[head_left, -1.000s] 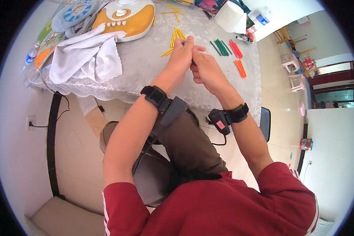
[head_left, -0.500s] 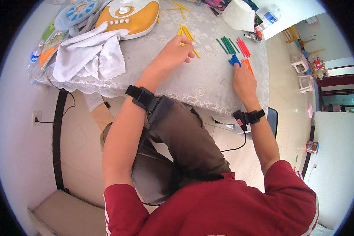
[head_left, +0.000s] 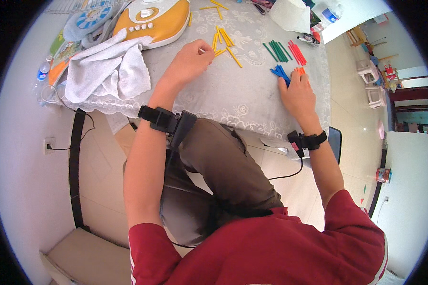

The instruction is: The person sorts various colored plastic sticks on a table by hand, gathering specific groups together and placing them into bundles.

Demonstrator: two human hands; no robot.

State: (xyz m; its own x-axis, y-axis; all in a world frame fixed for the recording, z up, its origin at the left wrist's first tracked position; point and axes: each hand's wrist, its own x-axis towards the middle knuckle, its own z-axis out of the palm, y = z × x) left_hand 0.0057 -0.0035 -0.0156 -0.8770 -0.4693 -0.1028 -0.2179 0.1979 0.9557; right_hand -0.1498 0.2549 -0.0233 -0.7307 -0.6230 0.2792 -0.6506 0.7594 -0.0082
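Observation:
My left hand [head_left: 189,64] hovers at the near left of the yellow sticks [head_left: 225,37], its fingers curled in. A small pale bit shows at its fingertips; whether it is a held thing I cannot make out. My right hand [head_left: 298,97] rests on the table with fingers stretched out and apart. Its fingertips lie over the orange sticks [head_left: 300,71] and partly hide them. The thumb is beside the blue sticks [head_left: 280,74]. Farther back, green sticks [head_left: 277,51] and pinkish-red sticks [head_left: 297,52] lie in side-by-side groups.
On the lace-covered table [head_left: 214,99], a white towel [head_left: 109,69] lies at the left before an orange-and-white padded object [head_left: 150,23]. At the back right stand a white paper roll [head_left: 290,15] and a plastic bottle [head_left: 332,14]. More yellow sticks [head_left: 215,7] lie at the back.
My left hand has drawn back to the left, away from the yellow sticks, uncovering them. My right hand has shifted slightly, and the blue sticks are more spread and the orange ones more covered.

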